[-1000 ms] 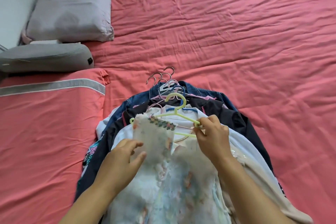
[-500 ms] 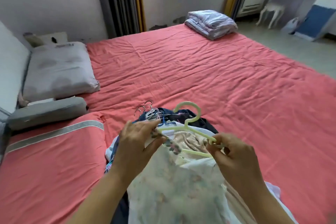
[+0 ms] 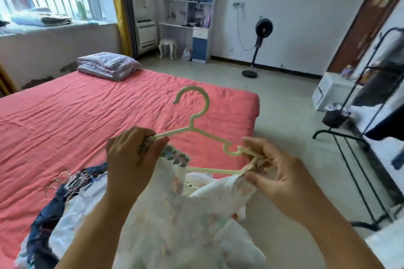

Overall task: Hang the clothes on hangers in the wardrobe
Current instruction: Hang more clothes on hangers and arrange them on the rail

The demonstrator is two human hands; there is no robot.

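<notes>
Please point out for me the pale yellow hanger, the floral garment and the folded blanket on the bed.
pale yellow hanger (image 3: 197, 98): head view, on its hook.
floral garment (image 3: 175, 220): head view, on the cloth below the hanger.
folded blanket (image 3: 108, 65): head view, on its top fold.

1. There is one view only, worn on my head, looking forward and down over my forearms.
2. My left hand (image 3: 131, 159) and right hand (image 3: 277, 170) sit close beneath it.
3. It faces across the bed (image 3: 87, 111) toward the far wall (image 3: 295, 17).
</notes>
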